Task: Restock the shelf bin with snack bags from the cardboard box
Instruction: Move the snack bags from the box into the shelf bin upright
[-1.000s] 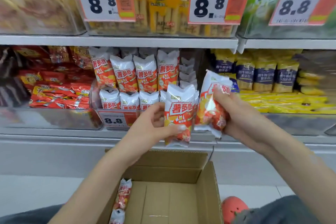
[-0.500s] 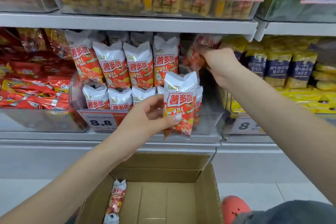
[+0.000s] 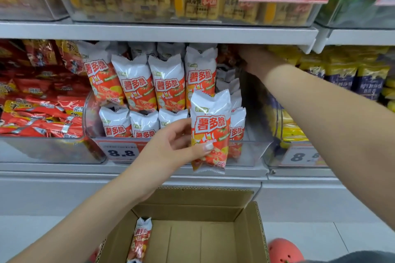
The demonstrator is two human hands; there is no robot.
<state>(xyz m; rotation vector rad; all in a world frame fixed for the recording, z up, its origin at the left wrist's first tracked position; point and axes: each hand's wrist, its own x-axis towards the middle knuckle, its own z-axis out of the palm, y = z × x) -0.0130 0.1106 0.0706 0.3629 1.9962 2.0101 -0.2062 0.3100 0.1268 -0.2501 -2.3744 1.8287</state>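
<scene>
Head view: the left hand (image 3: 171, 151) holds a red-and-white tomato snack bag (image 3: 210, 129) upright in front of the clear shelf bin (image 3: 252, 147), thumb across the bag's front, fingers (image 3: 181, 132) curled behind it. The right hand (image 3: 256, 60) reaches deep into the bin's upper right, under the shelf above; whether its fingers grip anything cannot be told. One more snack bag (image 3: 140, 239) leans against the left wall of the cardboard box (image 3: 250, 230) below.

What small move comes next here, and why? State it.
Probably let go of the bag that the right hand has pushed to the back of the clear bin, then draw that hand out; the left hand holds another snack bag ready in front.
</scene>
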